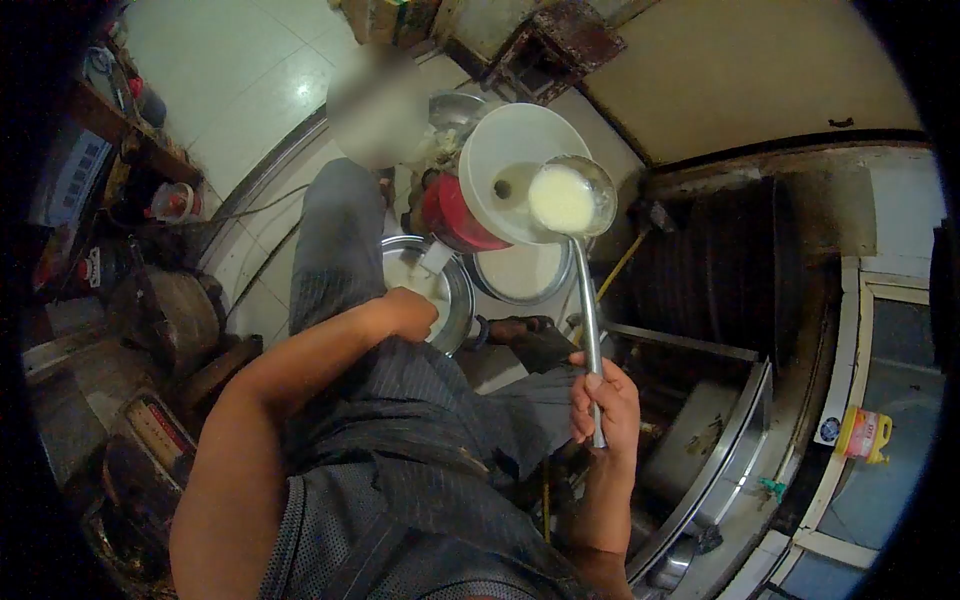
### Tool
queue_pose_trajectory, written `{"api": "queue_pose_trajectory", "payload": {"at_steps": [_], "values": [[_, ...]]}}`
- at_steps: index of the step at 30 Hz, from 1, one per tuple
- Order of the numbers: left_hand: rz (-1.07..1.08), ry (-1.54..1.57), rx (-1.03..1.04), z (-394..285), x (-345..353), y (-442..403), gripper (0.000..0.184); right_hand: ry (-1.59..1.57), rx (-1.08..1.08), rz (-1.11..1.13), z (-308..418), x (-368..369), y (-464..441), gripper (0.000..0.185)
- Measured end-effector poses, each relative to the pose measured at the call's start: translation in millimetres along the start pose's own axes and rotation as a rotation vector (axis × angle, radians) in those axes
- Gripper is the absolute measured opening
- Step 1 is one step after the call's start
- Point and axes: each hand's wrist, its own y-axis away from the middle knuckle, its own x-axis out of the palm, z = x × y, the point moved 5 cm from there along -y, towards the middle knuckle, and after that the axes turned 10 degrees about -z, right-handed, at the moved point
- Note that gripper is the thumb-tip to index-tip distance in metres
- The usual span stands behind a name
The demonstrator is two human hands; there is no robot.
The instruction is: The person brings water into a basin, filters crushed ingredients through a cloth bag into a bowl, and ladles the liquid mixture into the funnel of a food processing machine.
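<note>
My right hand is wrapped round the long metal handle of a ladle. The ladle's round bowl holds pale, creamy liquid and sits over the right rim of a wide white hopper with a dark hole in its bottom. Closed in a fist, my left hand is at a metal basin in front of my knee; what it grips, if anything, is hidden. A small whitish block-like piece shows at that basin's upper edge, just beyond the fist. The basin has whitish contents.
A red machine body stands under the hopper. Below it is another metal pan of pale liquid. A metal bowl lies behind. To the right are a steel tray and a yellow bottle; cluttered shelving lines the left.
</note>
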Motion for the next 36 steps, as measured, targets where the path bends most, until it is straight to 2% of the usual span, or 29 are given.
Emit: {"api": "queue_pose_trajectory", "payload": {"at_steps": [20,23,30,36], "values": [[-0.031,-0.016,0.03,3.5,10.1,-5.2,0.026,0.072,-0.019,-0.041,0.9,-1.5,2.3,0.037],[-0.019,-0.028,0.028,2.8,9.3,-5.3,0.026,0.042,-0.012,-0.042,1.1,-0.8,2.6,0.033],[-0.018,-0.018,0.026,7.7,17.4,-9.9,0.027,0.053,-0.026,-0.056,0.7,1.0,2.4,0.038],[-0.006,0.009,-0.018,0.1,1.0,-1.1,0.028,0.097,-0.031,-0.081,2.2,1.2,2.2,0.038]]}}
